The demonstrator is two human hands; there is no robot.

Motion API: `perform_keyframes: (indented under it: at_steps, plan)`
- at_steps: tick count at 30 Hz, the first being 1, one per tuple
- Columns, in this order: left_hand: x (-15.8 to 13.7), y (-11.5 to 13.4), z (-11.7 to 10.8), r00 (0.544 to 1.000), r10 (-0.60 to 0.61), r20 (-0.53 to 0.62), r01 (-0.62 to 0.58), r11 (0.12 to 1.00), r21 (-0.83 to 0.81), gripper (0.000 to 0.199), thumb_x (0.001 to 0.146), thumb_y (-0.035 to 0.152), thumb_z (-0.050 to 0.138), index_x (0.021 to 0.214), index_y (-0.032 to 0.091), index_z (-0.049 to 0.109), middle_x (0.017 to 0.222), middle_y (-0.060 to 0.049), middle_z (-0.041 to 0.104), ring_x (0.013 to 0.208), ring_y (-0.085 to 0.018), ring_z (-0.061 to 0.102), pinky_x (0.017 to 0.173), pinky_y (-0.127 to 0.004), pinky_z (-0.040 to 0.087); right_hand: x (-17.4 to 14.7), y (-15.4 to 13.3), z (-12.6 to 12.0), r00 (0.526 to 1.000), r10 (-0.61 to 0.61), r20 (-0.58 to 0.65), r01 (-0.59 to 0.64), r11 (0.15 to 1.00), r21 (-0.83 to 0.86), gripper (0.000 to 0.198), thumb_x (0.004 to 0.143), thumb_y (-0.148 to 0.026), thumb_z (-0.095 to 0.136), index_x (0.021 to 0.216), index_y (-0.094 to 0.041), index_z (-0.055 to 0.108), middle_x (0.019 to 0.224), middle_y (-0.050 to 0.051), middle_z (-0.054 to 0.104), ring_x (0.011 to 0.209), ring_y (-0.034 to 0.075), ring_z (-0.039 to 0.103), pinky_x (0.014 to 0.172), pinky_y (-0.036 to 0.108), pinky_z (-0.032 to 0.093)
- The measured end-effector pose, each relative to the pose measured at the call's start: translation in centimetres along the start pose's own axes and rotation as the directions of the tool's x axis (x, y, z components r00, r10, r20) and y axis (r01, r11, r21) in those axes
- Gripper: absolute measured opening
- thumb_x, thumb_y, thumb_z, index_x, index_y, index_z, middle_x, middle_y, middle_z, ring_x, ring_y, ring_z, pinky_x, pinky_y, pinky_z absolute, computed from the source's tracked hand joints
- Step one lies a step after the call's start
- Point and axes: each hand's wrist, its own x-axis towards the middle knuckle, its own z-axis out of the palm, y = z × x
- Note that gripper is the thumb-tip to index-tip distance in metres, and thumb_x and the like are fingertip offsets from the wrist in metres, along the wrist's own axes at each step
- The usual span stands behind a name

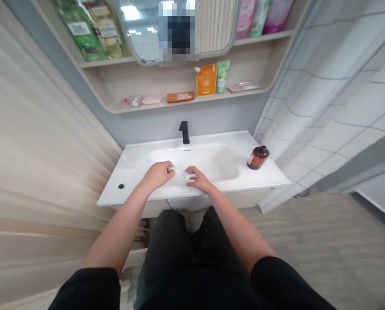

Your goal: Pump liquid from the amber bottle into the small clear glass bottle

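Over the front of the white sink [225,165], my left hand [158,174] is closed, fingers pinched on one end of a slim whitish stick-like piece [178,171]. Its exact kind is too blurred to tell. Its other end reaches toward a small clear container [187,177], which my right hand [198,178] grips from the side with fingers curled round it. Whether the stick touches the container or goes into it, I cannot tell. Behind both hands stands a black faucet [185,132].
A brown bottle [258,157] stands on the counter's right side. At the left lie a small black round piece [121,186] and a faint clear item [126,162]. Above, a shelf [166,107] bears an orange pouch [206,80], a green tube [223,76] and several bottles. A curtain [34,150] hangs left.
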Motion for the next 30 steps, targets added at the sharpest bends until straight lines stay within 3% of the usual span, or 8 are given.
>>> perform_keyframes:
  at_steps: [6, 8, 11, 13, 16, 18, 24, 30]
  plan:
    - [2.0, 1.0, 3.6, 0.993, 0.037, 0.108, -0.039, 0.999, 0.012, 0.02, 0.1, 0.036, 0.067, 0.102, 0.022, 0.081, 0.099, -0.01, 0.083, 0.092, -0.029, 0.075, 0.082, -0.036, 0.054, -0.1, -0.5, 0.0, 0.999, -0.001, 0.041, 0.002, 1.0, -0.01, 0.073, 0.066, -0.034, 0.097, 0.13, -0.031, 0.064, 0.14, 0.007, 0.065, 0.127, 0.028, 0.065, 0.103, 0.046, 0.059]
    - [2.1, 0.6, 5.7, 0.998, 0.033, 0.052, -0.03, 0.997, -0.068, 0.022, 0.102, 0.039, 0.066, 0.096, 0.022, 0.079, 0.094, -0.01, 0.08, 0.091, -0.029, 0.074, 0.085, -0.037, 0.055, -0.1, -0.5, 0.0, 1.0, 0.017, 0.026, -0.016, 1.0, -0.017, 0.074, 0.065, -0.034, 0.098, 0.131, -0.031, 0.064, 0.137, 0.007, 0.066, 0.122, 0.028, 0.066, 0.101, 0.046, 0.06]
    - [1.8, -0.5, 9.0, 0.99, -0.005, -0.138, -0.03, 0.968, -0.248, 0.018, 0.1, 0.039, 0.072, 0.094, 0.023, 0.077, 0.099, -0.009, 0.08, 0.102, -0.029, 0.074, 0.099, -0.041, 0.057, 0.0, -0.4, 0.0, 0.999, 0.036, 0.02, -0.036, 0.999, -0.01, 0.077, 0.063, -0.034, 0.099, 0.131, -0.03, 0.064, 0.135, 0.007, 0.067, 0.117, 0.027, 0.068, 0.098, 0.046, 0.061]
    - [1.4, -1.0, 10.9, 0.963, -0.092, -0.252, -0.021, 0.911, -0.412, 0.017, 0.095, 0.037, 0.078, 0.104, 0.023, 0.077, 0.107, -0.009, 0.081, 0.11, -0.028, 0.075, 0.107, -0.044, 0.057, 0.0, -0.3, 0.0, 0.999, 0.037, 0.027, -0.037, 0.999, 0.003, 0.076, 0.063, -0.035, 0.099, 0.131, -0.03, 0.064, 0.135, 0.008, 0.067, 0.119, 0.027, 0.067, 0.098, 0.045, 0.061]
    - [1.1, -1.4, 12.6, 0.934, -0.232, -0.273, 0.006, 0.772, -0.636, 0.038, 0.09, 0.037, 0.082, 0.124, 0.024, 0.073, 0.106, -0.006, 0.082, 0.105, -0.025, 0.079, 0.107, -0.043, 0.06, 0.0, -0.4, 0.0, 0.999, 0.036, 0.026, -0.037, 0.999, 0.008, 0.076, 0.063, -0.035, 0.099, 0.13, -0.03, 0.065, 0.136, 0.007, 0.067, 0.12, 0.027, 0.067, 0.099, 0.044, 0.06]
    - [1.0, -1.5, 12.6, 0.944, -0.223, -0.243, 0.0, 0.737, -0.675, 0.038, 0.092, 0.039, 0.08, 0.126, 0.024, 0.073, 0.108, -0.006, 0.083, 0.106, -0.024, 0.08, 0.109, -0.044, 0.061, 0.0, -0.5, 0.0, 0.999, 0.035, 0.022, -0.035, 0.999, 0.004, 0.075, 0.063, -0.035, 0.1, 0.128, -0.029, 0.065, 0.135, 0.007, 0.068, 0.118, 0.027, 0.068, 0.098, 0.044, 0.06]
    - [1.3, -1.8, 10.1, 0.995, 0.064, -0.071, -0.094, 0.808, -0.581, 0.034, 0.099, 0.028, 0.064, 0.129, 0.022, 0.079, 0.136, -0.01, 0.08, 0.128, -0.025, 0.074, 0.12, -0.047, 0.056, 0.0, -0.5, 0.0, 1.0, 0.018, 0.019, -0.018, 1.0, 0.004, 0.074, 0.062, -0.035, 0.101, 0.127, -0.028, 0.067, 0.129, 0.006, 0.07, 0.116, 0.027, 0.068, 0.098, 0.045, 0.061]
    - [1.3, -1.6, 9.6, 0.985, 0.095, -0.146, -0.155, 0.858, -0.489, 0.034, 0.098, 0.035, 0.072, 0.129, 0.024, 0.081, 0.128, -0.01, 0.079, 0.12, -0.025, 0.074, 0.11, -0.042, 0.06, 0.0, -0.3, 0.1, 1.0, 0.008, 0.018, -0.008, 1.0, 0.012, 0.076, 0.062, -0.035, 0.102, 0.13, -0.029, 0.068, 0.135, 0.007, 0.07, 0.115, 0.026, 0.07, 0.101, 0.047, 0.062]
